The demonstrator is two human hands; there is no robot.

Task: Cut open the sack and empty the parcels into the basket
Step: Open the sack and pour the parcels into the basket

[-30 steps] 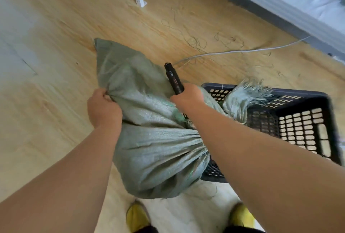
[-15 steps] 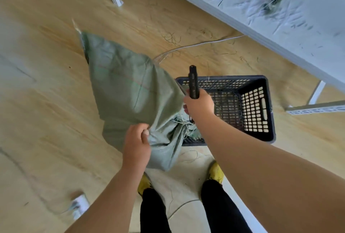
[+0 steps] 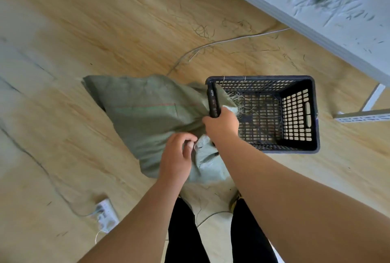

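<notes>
Left hand [image 3: 176, 158] pinches sack [image 3: 147, 115] neck; right hand [image 3: 221, 124] clamps cutter [image 3: 213, 102] plus frayed mouth at basket [image 3: 315, 115] rim. Basket empty, no parcels visible; emptying likely remains.

The sack [image 3: 147, 115] lies mid-frame on the floor [image 3: 63, 30], the basket [image 3: 314, 115] touching its right; the desk [image 3: 316, 9] fills the upper right.

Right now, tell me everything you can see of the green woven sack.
The grey-green woven plastic sack looks bulging, with a faint red-green stripe. It is tilted, its frayed mouth at the near-left rim of the dark slotted plastic basket. The right hand, also holding a black cutter, has a grip on its neck; the left hand pinches the lower folds. No parcels show.
</notes>
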